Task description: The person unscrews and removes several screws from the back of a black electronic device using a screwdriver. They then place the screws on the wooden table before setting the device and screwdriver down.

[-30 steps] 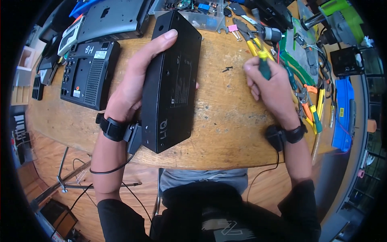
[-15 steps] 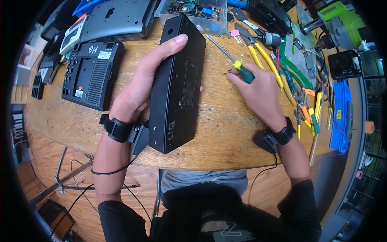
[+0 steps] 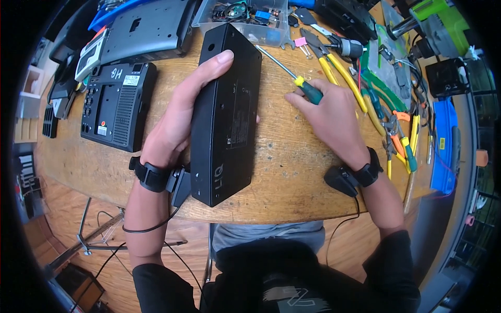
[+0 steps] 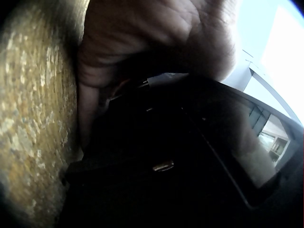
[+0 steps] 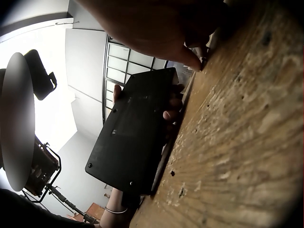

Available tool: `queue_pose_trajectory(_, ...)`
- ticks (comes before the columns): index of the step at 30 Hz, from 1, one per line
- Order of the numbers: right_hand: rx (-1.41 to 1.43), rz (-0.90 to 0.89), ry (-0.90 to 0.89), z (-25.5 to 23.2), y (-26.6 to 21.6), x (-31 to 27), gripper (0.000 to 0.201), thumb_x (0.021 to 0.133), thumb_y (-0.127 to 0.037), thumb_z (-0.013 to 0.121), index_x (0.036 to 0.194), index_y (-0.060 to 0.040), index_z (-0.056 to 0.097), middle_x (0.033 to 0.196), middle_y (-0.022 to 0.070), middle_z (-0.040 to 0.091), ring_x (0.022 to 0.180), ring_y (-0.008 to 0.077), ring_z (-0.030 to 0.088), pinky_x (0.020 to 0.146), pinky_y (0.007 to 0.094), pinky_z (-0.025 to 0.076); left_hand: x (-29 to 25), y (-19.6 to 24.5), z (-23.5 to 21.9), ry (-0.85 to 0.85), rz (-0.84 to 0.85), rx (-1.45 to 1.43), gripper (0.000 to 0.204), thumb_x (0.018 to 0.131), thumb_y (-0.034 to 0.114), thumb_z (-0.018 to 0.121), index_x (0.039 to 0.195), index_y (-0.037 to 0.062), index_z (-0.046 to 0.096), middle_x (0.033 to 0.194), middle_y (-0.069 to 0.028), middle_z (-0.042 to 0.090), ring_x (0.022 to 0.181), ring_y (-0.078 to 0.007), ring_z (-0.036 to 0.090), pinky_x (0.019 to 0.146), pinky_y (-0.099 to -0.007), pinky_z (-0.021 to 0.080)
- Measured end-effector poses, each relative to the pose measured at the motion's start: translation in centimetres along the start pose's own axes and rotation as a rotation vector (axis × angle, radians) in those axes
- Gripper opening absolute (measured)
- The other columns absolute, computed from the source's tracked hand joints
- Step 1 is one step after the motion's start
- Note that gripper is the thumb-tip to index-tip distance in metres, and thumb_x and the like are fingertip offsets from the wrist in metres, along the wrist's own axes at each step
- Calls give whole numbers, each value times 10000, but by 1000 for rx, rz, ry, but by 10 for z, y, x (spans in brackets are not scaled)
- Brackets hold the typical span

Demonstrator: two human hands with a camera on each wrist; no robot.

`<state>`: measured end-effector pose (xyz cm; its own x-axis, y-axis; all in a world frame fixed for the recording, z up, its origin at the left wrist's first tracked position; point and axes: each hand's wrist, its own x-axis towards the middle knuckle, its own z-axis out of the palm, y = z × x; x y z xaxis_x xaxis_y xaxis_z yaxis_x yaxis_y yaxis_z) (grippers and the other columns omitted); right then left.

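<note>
My left hand [image 3: 180, 112] grips a flat black metal box [image 3: 232, 125] and holds it tilted on edge over the table, thumb along the near face and fingers behind. Printed labels and screw holes show on the box's face. In the right wrist view the fingertips [image 5: 170, 115] wrap its far edge. My right hand [image 3: 336, 112] holds a screwdriver [image 3: 312, 94] with a green and yellow handle, its shaft slanting up and left toward the box. That hand's thumb and fingertips reach down to the tabletop, where they hide the small dark screws.
A black monitor-like unit [image 3: 117, 104] lies on the wooden table [image 3: 282, 177] at left. Behind stands a clear bin [image 3: 245, 26] of electronic parts. Pliers [image 3: 339, 73], a green tray [image 3: 383, 68] and more tools crowd the right, beside a blue tray [image 3: 443, 151].
My right hand has moved left and lowered to the small screws on the table, the screwdriver swinging from upright to slanting. My left hand still holds the box nearly in place.
</note>
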<state>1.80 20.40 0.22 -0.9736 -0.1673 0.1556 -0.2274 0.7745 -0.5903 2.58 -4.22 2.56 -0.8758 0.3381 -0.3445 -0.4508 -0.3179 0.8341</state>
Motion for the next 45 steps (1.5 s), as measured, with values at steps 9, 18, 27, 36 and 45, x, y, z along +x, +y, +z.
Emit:
queue_pose_trajectory(9,-59,57,-20,-4,-6,-2,343,866,-272,820,852,59,729,639,260,626,625,430,665,596,485,504,-2,0,1,54,0,11,607,974,555,615,1193,-10,638,915,-143,730,761,-238,754,692,-340,625)
queue_pose_trajectory(18,17,161,-15,1,-13,-6,300,882,-227,804,909,64,732,666,266,639,644,429,672,600,478,500,-4,0,-3,43,-28,-25,643,975,540,616,1284,-23,591,956,-160,717,804,-254,754,728,-350,630)
queue_pose_trajectory(27,383,297,-16,3,-13,0,253,902,-211,810,973,23,747,620,77,634,545,116,582,536,309,450,1,-4,-2,16,35,-88,626,1004,535,570,1281,-26,594,981,-163,719,840,-254,752,763,-355,625)
queue_pose_trajectory(36,735,147,-99,-10,-78,-11,130,937,-127,792,966,-13,735,684,-24,639,622,26,570,556,230,437,4,-8,8,125,101,-106,489,1039,493,550,1218,49,651,984,-37,695,860,-99,662,773,-256,540)
queue_pose_trajectory(45,629,15,-23,15,-81,-7,155,886,-96,833,934,-20,707,708,42,691,601,80,643,543,263,481,3,-11,5,133,152,-84,382,1050,443,565,1129,82,663,974,33,635,877,-54,600,762,-217,482)
